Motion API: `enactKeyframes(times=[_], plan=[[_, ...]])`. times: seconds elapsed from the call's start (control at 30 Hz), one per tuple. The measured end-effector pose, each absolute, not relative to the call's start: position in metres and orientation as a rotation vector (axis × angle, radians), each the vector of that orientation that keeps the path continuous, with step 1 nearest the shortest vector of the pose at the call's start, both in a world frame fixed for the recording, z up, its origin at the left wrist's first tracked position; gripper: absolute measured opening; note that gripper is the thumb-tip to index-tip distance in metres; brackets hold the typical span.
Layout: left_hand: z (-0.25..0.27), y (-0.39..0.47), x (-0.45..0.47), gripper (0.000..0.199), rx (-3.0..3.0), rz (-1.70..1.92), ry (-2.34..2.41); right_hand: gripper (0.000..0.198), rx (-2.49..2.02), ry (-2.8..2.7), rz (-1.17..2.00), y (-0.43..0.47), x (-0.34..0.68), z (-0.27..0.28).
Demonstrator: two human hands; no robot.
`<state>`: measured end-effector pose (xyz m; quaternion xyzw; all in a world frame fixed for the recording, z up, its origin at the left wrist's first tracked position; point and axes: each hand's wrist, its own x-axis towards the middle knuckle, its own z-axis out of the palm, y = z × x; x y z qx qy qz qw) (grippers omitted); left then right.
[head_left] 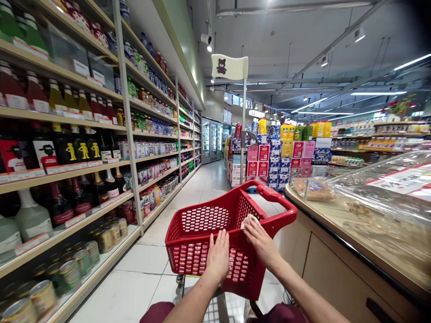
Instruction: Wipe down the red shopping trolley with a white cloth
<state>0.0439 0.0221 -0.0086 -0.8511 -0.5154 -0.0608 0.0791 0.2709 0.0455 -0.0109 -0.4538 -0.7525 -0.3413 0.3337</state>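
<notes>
A small red shopping cart (pixel 198 242) with a perforated plastic basket stands right in front of me, side-on, its handle (pixel 278 197) to the right. My right hand (pixel 257 235) presses a crumpled white cloth (pixel 249 221) against the basket's rim near the handle end. Flat against the near side wall, fingers stretched out and just under the rim, lies my left hand (pixel 218 255); nothing shows in it. A pole rises from the cart and carries a cream flag (pixel 229 67) with a bear on it. The basket's floor is hidden behind its near wall.
Shelves of bottles (pixel 63 98) and cans (pixel 70 269) line the left side. A wooden counter (pixel 336 251) with clear covers and a packaged food item (pixel 313 189) stands close on the right. Stacked drink cartons (pixel 257 161) are ahead, beside a tiled aisle (pixel 210 175) leading to glass-door fridges (pixel 210 137).
</notes>
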Motion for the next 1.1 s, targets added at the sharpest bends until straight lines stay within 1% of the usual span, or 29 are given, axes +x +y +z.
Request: enactKeyframes(times=[0.07,0.13,0.2,0.37,0.5,0.57,0.7,0.87,1.1], plan=[[-0.014,0.025,0.040,0.069,-2.511,-0.183,-1.566,0.046,-1.241,-1.935,-0.891,0.045,0.272,-0.010],[-0.021,0.027,0.036,0.069,-2.475,-0.204,-1.576,0.047,-1.400,-1.753,-0.900,0.047,0.279,-0.006],[-0.027,0.030,0.033,0.069,-2.446,-0.228,-1.571,0.046,-1.463,-1.655,-0.906,0.047,0.278,-0.005],[-0.038,0.034,0.027,0.069,-2.386,-0.237,-1.569,0.048,-1.245,-1.934,-0.914,0.047,0.251,-0.016],[-0.045,0.035,0.023,0.071,-2.365,-0.252,-1.573,0.052,-1.396,-1.749,-0.898,0.050,0.247,-0.019],[-0.047,0.035,0.021,0.072,-2.366,-0.270,-1.578,0.050,-1.356,-1.762,-0.903,0.051,0.239,-0.022],[-0.041,0.030,0.012,0.069,-2.387,-0.274,-1.602,0.047,-1.132,-1.986,-0.905,0.051,0.222,-0.030],[-0.025,0.024,-0.006,0.070,-2.381,-0.193,-1.748,0.056,-1.330,-1.830,-0.833,0.053,0.230,-0.025],[-0.024,0.024,-0.013,0.069,-2.368,-0.167,-1.777,0.049,-1.106,-2.002,-0.822,0.053,0.189,-0.037]])
